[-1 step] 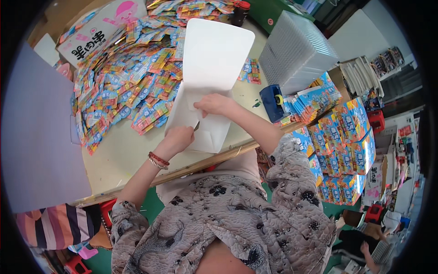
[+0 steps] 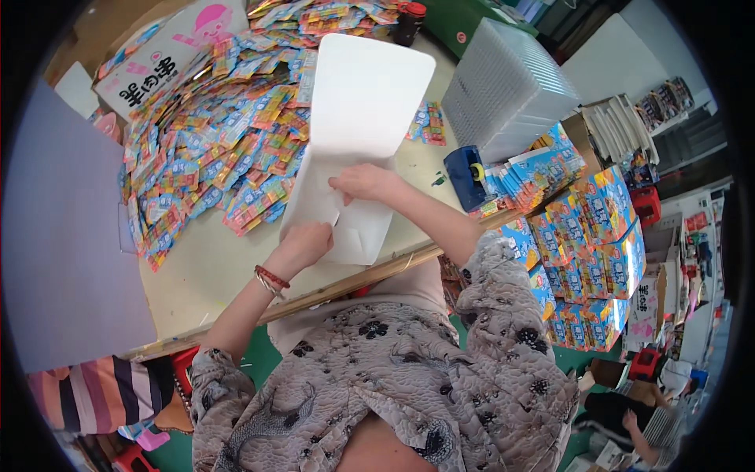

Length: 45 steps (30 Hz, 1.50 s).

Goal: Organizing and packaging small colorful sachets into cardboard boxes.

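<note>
A white cardboard box (image 2: 370,94) stands on the table in front of me, its tall lid raised away from me and its inside facing up. My left hand (image 2: 309,243) is closed at the box's near left side, the fingertips pinching the card there. Inside the box, my right hand (image 2: 363,183) has its fingers curled and pressed together against the inner flaps. Folded flap edges show between the two hands. The fingertips of both hands are partly hidden.
A big heap of small colourful packets (image 2: 228,149) covers the table's left and back. To the right are a blue tape dispenser (image 2: 465,179), a stack of clear plastic trays (image 2: 507,90) and stacked blue printed boxes (image 2: 590,259). A dark jar (image 2: 410,25) with a red lid stands behind.
The whole view has shifted very slightly. Both hands stay at the box with almost no visible movement.
</note>
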Available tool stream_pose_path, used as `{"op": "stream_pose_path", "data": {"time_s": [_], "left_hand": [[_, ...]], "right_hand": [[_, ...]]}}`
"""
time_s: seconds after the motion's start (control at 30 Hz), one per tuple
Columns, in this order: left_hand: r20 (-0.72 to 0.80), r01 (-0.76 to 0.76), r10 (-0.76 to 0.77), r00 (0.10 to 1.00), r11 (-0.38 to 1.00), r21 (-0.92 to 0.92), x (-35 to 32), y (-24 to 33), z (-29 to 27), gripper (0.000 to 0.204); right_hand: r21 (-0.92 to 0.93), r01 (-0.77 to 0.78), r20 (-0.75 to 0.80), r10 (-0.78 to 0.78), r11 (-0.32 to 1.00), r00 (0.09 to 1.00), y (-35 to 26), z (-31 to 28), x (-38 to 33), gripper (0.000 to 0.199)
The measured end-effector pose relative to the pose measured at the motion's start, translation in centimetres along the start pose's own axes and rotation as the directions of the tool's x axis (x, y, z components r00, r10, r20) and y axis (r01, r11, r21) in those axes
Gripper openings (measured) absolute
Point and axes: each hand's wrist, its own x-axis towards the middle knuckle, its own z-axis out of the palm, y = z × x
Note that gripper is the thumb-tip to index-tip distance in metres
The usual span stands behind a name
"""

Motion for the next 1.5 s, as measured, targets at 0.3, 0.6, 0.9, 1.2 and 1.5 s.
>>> {"op": "stream_pose_path", "data": {"time_s": [0.3, 0.6, 0.9, 1.2, 1.5], "left_hand": [[0.178, -0.216, 0.187, 0.966, 0.963, 0.159, 4.8, 1.9, 3.1, 0.055], [-0.061, -0.082, 0.087, 0.994, 0.993, 0.09, 2.7, 2.6, -1.1, 0.063], [0.084, -0.137, 0.121, 0.989, 0.967, 0.213, 4.5, -0.5, 2.9, 0.087], [0.317, -0.022, 0.004, 0.948, 0.998, 0.053, 4.3, 0.6, 0.8, 0.104], [0.228, -0.061, 0.03, 0.973, 0.99, 0.127, 4.1, 0.2, 1.8, 0.105]], "right_hand": [[0.059, -0.208, -0.015, 0.209, 0.976, 0.978, -3.1, -0.4, 0.3, 0.05], [0.183, -0.221, -0.952, 0.229, 0.958, 0.201, 2.1, -8.6, -20.4, 0.017], [0.4, -0.251, -0.747, 0.472, 0.882, 0.468, 16.6, -18.7, -33.3, 0.012], [0.691, -0.16, -0.345, 0.516, 0.705, 0.784, 18.1, -21.8, -33.2, 0.01], [0.668, -0.316, -0.172, 0.553, 0.674, 0.815, 18.7, -24.0, -32.6, 0.015]]}}
